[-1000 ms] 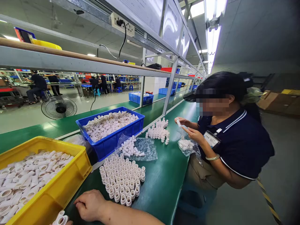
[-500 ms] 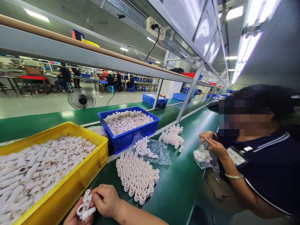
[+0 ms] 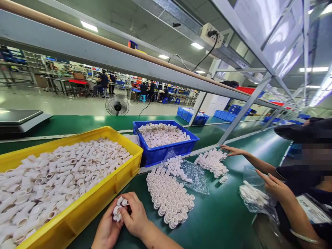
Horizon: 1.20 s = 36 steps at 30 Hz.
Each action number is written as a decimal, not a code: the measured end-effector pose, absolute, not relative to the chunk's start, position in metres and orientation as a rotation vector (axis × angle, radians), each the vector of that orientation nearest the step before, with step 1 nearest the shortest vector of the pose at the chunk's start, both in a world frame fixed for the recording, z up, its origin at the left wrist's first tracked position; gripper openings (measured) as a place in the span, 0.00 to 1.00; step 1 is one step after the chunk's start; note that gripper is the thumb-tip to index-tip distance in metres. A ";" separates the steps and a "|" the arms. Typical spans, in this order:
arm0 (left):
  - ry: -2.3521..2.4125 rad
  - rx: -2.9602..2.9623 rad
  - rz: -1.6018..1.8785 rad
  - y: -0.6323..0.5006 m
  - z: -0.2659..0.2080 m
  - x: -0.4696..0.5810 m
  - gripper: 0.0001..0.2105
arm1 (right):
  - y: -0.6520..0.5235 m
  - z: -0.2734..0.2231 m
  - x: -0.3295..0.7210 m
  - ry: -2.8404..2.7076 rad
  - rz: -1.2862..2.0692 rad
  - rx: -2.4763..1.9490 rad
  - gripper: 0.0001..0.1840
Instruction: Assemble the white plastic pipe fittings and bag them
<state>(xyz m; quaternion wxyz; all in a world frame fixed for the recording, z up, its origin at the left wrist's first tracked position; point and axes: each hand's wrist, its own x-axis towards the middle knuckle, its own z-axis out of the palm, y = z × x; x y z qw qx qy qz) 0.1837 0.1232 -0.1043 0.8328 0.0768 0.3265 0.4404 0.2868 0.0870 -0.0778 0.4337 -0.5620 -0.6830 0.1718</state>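
Note:
Several white plastic pipe fittings (image 3: pixel 118 213) are bunched together between my two hands, low in the head view. My left hand (image 3: pixel 107 224) cups them from the left and below. From the right, my right hand (image 3: pixel 136 214) closes its fingers and thumb on the same bunch. Both hands are beside the long wall of a yellow bin (image 3: pixel 129 169) heaped with similar white fittings. To their right, many upright fittings (image 3: pixel 168 195) stand packed in rows on the green tabletop (image 3: pixel 207 218).
Behind the rows, loose fittings (image 3: pixel 175 166) lie on a clear plastic bag (image 3: pixel 195 178). A blue bin (image 3: pixel 166 150) of fittings stands further back. At right, a co-worker's hand (image 3: pixel 233 150) reaches to another group of fittings (image 3: pixel 211 162); their other hand is near a filled bag (image 3: pixel 252 195).
My view has swung left, and my hands are closer together around the fittings. The co-worker has stretched one hand out to the group of fittings; the two hands were together at a bag before.

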 end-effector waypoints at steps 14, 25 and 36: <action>0.664 0.098 0.942 0.120 -0.089 0.189 0.06 | 0.094 -0.086 0.295 -1.469 0.561 -1.367 0.07; 0.528 0.143 0.878 0.123 -0.100 0.187 0.10 | 0.085 -0.029 0.300 -1.672 0.359 -1.383 0.10; 0.661 0.154 0.875 0.123 -0.100 0.187 0.13 | 0.254 0.076 0.417 -1.913 0.026 -2.290 0.12</action>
